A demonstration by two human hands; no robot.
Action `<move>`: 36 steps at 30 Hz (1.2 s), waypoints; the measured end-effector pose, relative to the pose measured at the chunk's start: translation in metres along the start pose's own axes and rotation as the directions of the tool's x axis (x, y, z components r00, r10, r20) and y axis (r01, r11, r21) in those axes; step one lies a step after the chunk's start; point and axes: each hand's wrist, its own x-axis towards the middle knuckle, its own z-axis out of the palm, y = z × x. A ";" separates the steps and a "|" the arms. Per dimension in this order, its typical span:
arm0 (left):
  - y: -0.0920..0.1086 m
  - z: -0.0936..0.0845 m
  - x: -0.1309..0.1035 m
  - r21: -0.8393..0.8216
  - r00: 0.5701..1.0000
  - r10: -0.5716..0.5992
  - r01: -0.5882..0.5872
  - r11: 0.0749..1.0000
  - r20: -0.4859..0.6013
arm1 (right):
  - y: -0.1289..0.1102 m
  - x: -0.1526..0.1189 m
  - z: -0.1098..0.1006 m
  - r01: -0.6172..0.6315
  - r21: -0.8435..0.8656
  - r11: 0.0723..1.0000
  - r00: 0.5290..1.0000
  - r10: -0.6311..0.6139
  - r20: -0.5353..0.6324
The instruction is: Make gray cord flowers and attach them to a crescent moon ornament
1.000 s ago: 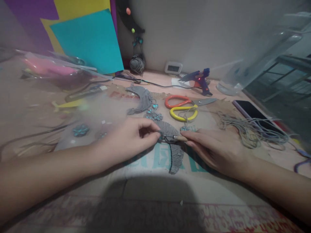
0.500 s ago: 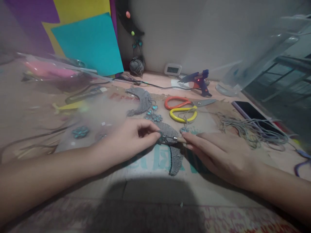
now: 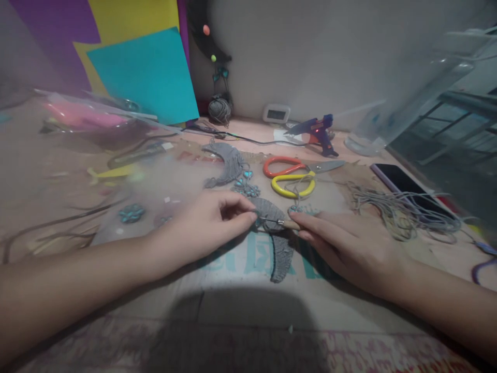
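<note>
My right hand pinches the wooden handle of a thin metal-tipped tool, whose tip points left. My left hand has its thumb and forefinger pressed together at that tip, on a small dark teal piece mostly hidden by the fingers. Under the tool lies a gray thread-wrapped crescent, its lower end curving toward me. Just behind my left fingertips are turquoise beaded ornaments and a second gray crescent. A small beaded flower sits by my right fingertips.
Scissors with red and yellow handles lie behind my hands. Loose gray cord overlaps a phone at right. Farther back stand a glue gun, a small digital display and a yarn ball. A beaded flower lies left.
The whole view has shifted slightly, with the background a little lower in the picture. Both hands keep nearly the same pose around the tool and crescent.
</note>
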 end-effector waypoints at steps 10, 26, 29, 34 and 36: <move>0.001 -0.001 -0.001 -0.026 1.000 0.013 -0.013 1.000 -0.012 | 0.003 -0.006 -0.007 0.118 -0.121 0.986 0.993 -0.115 0.027; 0.001 -0.001 -0.002 -0.105 1.000 -0.030 0.030 0.994 0.002 | 0.006 -0.004 -0.002 0.002 -0.049 0.999 1.000 -0.002 0.011; 0.003 -0.001 -0.002 -0.102 1.000 -0.026 0.026 0.994 0.001 | 0.003 -0.001 -0.001 0.018 -0.055 0.998 1.000 -0.018 0.001; 0.003 -0.001 -0.002 -0.096 1.000 -0.028 0.027 0.995 -0.008 | 0.004 -0.001 -0.003 0.016 -0.028 0.999 1.000 -0.016 -0.023; 0.002 -0.001 -0.001 -0.103 1.000 -0.025 0.024 0.994 -0.006 | 0.006 -0.004 -0.006 0.089 -0.065 0.994 0.996 -0.091 -0.015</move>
